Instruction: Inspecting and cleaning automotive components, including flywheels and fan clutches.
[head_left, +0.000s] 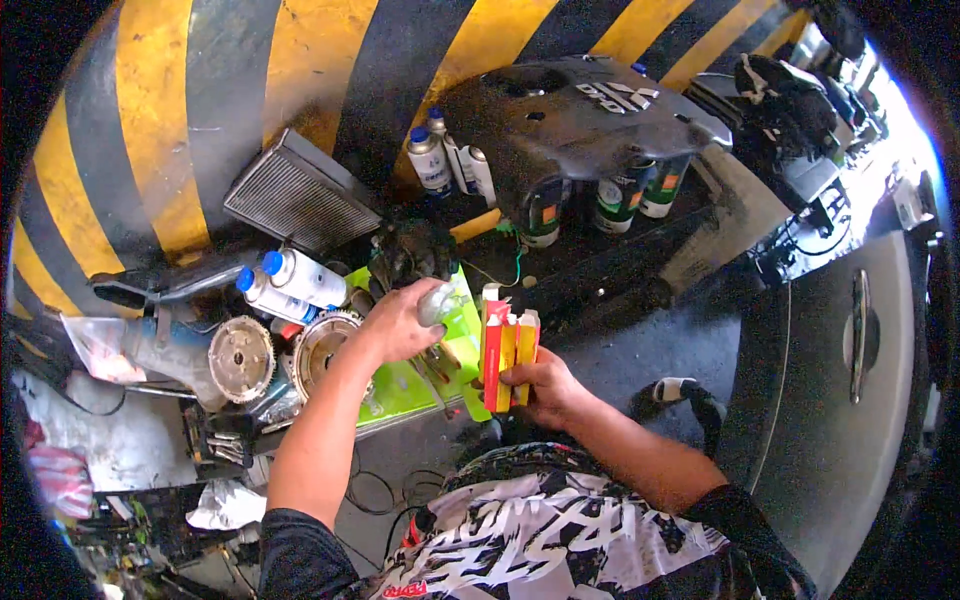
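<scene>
Your right grip was closed around a few narrow red and yellow boxes, which stood about upright, just to the right of the bright green sheet on the desk. Your left grip was narrow and seemed to hold a clear, crumpled plastic piece above this sheet; I could not tell if something was inside it. On the left of the desk lay a toothed wheel, and farther away rested two white cans with blue caps. At least one box had its top flap raised, so I judged that the step in hand was the unpacking or sorting of these packages. The next move, in my opinion, called for a steady but gentle right grip, so that the boxes would not be crushed, and for a free left one.
</scene>
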